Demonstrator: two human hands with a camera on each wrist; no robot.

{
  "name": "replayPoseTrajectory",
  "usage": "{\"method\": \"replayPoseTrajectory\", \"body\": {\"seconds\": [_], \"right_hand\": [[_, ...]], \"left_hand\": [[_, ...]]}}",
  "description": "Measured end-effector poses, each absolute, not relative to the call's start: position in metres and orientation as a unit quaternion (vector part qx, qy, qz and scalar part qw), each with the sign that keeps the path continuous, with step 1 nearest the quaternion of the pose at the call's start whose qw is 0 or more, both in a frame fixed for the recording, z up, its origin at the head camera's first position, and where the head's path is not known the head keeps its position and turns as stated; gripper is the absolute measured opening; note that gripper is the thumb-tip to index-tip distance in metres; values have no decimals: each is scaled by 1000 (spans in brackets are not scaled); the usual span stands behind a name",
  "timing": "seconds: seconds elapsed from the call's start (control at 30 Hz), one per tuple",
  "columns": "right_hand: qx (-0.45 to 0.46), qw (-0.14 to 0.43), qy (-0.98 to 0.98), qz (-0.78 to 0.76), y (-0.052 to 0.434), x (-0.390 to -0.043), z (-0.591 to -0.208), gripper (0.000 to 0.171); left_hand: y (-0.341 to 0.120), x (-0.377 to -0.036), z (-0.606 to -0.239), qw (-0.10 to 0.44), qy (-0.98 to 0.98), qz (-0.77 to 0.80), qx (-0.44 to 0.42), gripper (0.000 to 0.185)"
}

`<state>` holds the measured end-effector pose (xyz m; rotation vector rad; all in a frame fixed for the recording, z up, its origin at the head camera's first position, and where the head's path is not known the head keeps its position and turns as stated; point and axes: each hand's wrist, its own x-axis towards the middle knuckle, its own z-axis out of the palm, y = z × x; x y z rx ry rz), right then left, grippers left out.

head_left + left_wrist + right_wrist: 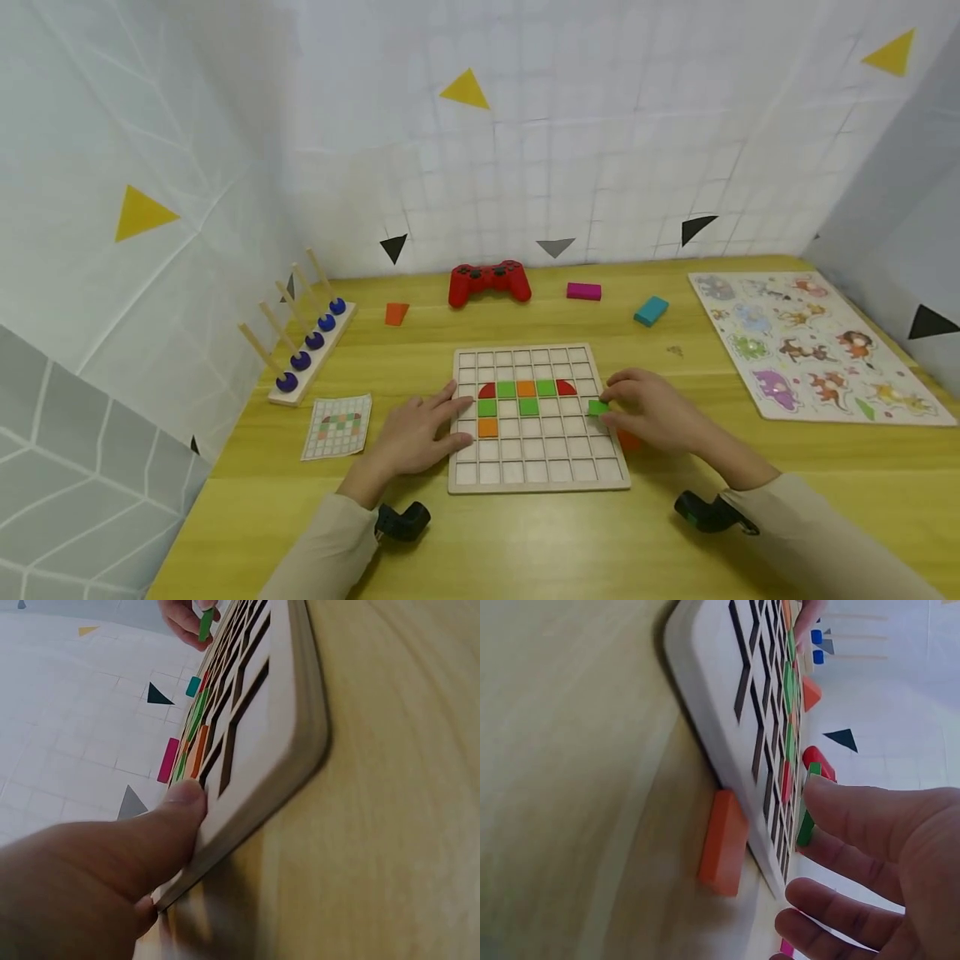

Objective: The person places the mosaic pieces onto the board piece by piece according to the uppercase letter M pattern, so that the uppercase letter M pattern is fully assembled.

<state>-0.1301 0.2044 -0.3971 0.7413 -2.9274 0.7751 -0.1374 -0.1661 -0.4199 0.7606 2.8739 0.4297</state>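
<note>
A light wooden grid board [540,486] lies in front of me, with red quarter-round, green and orange tiles set in several of its upper-left cells. My left hand [416,432] rests on the board's left edge, its fingers stretched over the rim; in the left wrist view the thumb [184,795] presses on the frame. Between thumb and finger my right hand [652,408] pinches a green square tile [597,407], held over the right-hand cells. Beneath that hand an orange block [724,844] lies against the board's right edge, partly hidden in the head view.
Left of the board lie a printed pattern card [336,427] and a peg stand [318,358] with blue and purple beads. Behind are an orange piece [396,313], a red game controller [490,283], a magenta block [583,291] and a teal block [651,311]. An animal puzzle [813,346] lies right.
</note>
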Motion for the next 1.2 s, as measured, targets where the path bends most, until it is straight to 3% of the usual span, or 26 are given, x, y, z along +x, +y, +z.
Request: {"method": "replayPoseTrajectory", "body": {"seconds": [0.2, 0.43, 1.2], "right_hand": [[247, 22, -938, 244, 196, -135, -394, 21], [255, 85, -950, 162, 186, -142, -394, 21], [262, 54, -948, 174, 170, -147, -400, 23]], "left_hand": [[-167, -139, -418, 68, 955, 136, 256, 59], [-167, -139, -415, 64, 957, 130, 253, 60], [-166, -137, -417, 71, 956, 130, 252, 60]]}}
